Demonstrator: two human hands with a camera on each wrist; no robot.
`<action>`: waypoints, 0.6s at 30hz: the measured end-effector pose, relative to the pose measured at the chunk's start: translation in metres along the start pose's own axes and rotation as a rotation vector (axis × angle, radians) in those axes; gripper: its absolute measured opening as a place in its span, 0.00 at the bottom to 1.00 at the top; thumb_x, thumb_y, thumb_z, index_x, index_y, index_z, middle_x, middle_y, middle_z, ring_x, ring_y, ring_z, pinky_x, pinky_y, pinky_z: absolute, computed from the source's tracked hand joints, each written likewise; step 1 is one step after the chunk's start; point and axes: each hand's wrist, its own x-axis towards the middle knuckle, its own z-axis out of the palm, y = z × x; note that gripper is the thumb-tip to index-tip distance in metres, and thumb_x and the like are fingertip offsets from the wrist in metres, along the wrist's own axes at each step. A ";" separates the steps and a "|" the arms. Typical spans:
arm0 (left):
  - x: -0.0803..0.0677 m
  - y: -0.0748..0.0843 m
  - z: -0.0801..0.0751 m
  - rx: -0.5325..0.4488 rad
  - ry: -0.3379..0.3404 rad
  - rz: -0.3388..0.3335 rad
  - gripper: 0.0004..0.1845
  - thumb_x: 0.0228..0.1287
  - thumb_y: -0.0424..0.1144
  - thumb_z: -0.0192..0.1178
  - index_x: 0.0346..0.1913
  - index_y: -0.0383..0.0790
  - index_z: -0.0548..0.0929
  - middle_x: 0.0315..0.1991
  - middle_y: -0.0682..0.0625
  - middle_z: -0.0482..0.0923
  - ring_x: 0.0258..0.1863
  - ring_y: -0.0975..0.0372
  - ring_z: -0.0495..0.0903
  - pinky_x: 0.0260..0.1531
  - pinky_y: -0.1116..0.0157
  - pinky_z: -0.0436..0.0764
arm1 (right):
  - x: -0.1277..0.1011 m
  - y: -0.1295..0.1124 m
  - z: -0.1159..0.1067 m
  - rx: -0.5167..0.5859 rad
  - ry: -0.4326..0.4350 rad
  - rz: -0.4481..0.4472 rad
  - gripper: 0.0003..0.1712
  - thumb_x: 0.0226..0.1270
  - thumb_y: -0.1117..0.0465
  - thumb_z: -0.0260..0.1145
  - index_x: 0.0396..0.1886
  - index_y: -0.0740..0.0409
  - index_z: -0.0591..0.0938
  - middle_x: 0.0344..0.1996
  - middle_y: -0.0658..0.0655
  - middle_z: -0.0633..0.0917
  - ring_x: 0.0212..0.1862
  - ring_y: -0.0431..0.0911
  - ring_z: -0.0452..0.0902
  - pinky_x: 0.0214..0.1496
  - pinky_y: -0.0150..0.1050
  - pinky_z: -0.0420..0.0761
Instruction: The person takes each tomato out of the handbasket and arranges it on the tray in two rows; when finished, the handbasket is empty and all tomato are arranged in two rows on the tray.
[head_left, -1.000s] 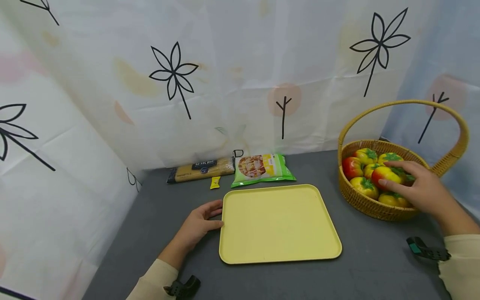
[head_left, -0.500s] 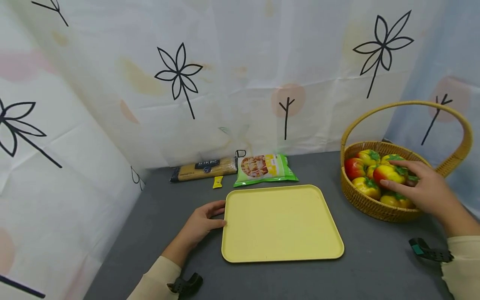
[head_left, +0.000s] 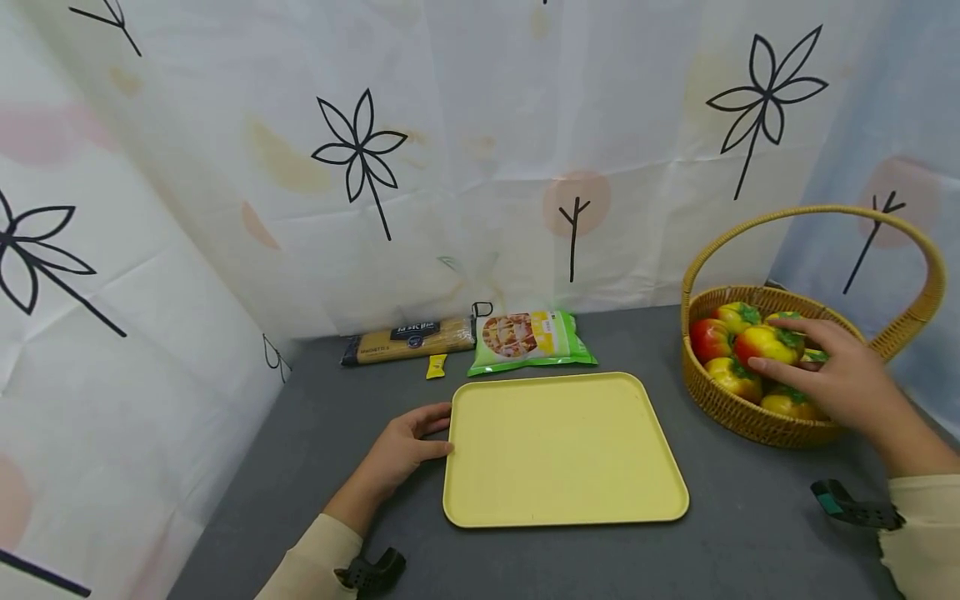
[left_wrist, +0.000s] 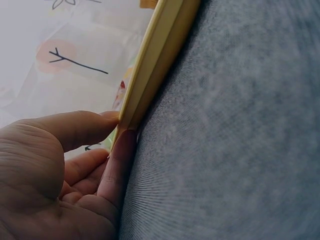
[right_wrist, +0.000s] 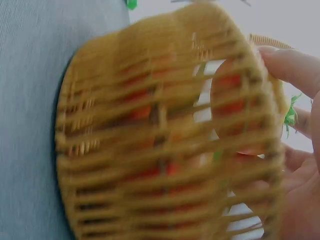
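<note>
We see the right hand (head_left: 840, 379) in the wicker basket (head_left: 738, 417) at 3 o'clock on the grey desk (head_left: 750, 533), fingers curled over the top tomato (head_left: 765, 344), red-yellow, green stalk end facing up and toward 3 o'clock; it is round, no clear long axis. Whether the tomato is lifted clear of the others we cannot tell. The right wrist view is blurred, showing only basket weave (right_wrist: 165, 140) with fingers (right_wrist: 292, 65) behind it. We count six tomatoes visible in the basket, one partly hidden by the hand; more may lie under it. One basket, handle arching over it. The left hand (head_left: 401, 454) lies on the desk at 9 o'clock of the yellow tray (head_left: 562, 450), thumb and fingers loosely against its left edge; the left wrist view shows thumb and a fingertip (left_wrist: 122, 150) touching the tray rim (left_wrist: 155, 55). One tray, nothing in it, long axis running 9 to 3. At 12 o'clock behind the tray: one green snack bag (head_left: 528, 335), one spaghetti packet (head_left: 411, 339) lying 9 to 3, one small yellow sachet (head_left: 436, 365).
</note>
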 end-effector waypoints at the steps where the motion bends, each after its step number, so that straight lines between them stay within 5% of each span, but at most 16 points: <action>1: 0.000 0.000 0.000 0.000 -0.001 -0.002 0.37 0.70 0.32 0.75 0.79 0.33 0.74 0.73 0.40 0.76 0.73 0.47 0.73 0.64 0.56 0.80 | 0.000 -0.004 0.000 0.001 0.000 -0.010 0.45 0.77 0.48 0.75 0.75 0.76 0.70 0.68 0.84 0.67 0.62 0.78 0.66 0.52 0.78 0.73; 2: 0.000 0.000 0.000 0.002 -0.002 -0.003 0.37 0.70 0.32 0.75 0.79 0.33 0.74 0.73 0.40 0.76 0.73 0.47 0.73 0.64 0.57 0.80 | 0.000 -0.008 0.001 0.003 0.000 -0.022 0.44 0.77 0.48 0.76 0.75 0.76 0.70 0.67 0.83 0.68 0.61 0.78 0.67 0.51 0.76 0.73; 5: 0.001 0.001 0.000 0.005 -0.005 -0.004 0.37 0.70 0.32 0.75 0.79 0.33 0.73 0.73 0.39 0.76 0.73 0.47 0.73 0.65 0.57 0.80 | -0.001 -0.021 0.002 0.036 -0.007 -0.066 0.42 0.75 0.51 0.77 0.74 0.75 0.72 0.65 0.80 0.70 0.57 0.73 0.69 0.51 0.46 0.83; 9: 0.002 0.001 -0.001 -0.001 -0.008 -0.010 0.38 0.70 0.32 0.75 0.79 0.34 0.73 0.74 0.40 0.76 0.74 0.47 0.73 0.67 0.55 0.78 | -0.003 -0.037 0.004 0.123 -0.012 -0.151 0.40 0.72 0.56 0.80 0.74 0.71 0.75 0.64 0.74 0.73 0.55 0.52 0.72 0.40 0.13 0.69; 12: 0.003 0.000 -0.001 -0.004 -0.007 -0.015 0.38 0.69 0.32 0.75 0.79 0.34 0.74 0.74 0.40 0.76 0.74 0.48 0.73 0.66 0.53 0.79 | -0.004 -0.047 0.008 0.177 -0.022 -0.213 0.38 0.70 0.61 0.81 0.74 0.68 0.76 0.66 0.71 0.73 0.55 0.45 0.71 0.42 0.13 0.72; 17: 0.002 -0.002 -0.001 0.001 0.000 -0.012 0.38 0.69 0.32 0.76 0.79 0.34 0.74 0.74 0.40 0.75 0.73 0.47 0.74 0.65 0.54 0.80 | -0.006 -0.062 0.019 0.192 -0.033 -0.293 0.36 0.68 0.62 0.82 0.73 0.62 0.79 0.67 0.68 0.75 0.60 0.55 0.73 0.46 0.14 0.72; 18: 0.002 -0.001 -0.001 0.001 0.001 -0.012 0.38 0.69 0.32 0.76 0.79 0.34 0.74 0.74 0.40 0.75 0.73 0.47 0.74 0.65 0.54 0.80 | -0.007 -0.065 0.022 0.191 -0.028 -0.317 0.35 0.67 0.62 0.83 0.72 0.61 0.80 0.67 0.66 0.76 0.60 0.50 0.73 0.47 0.14 0.73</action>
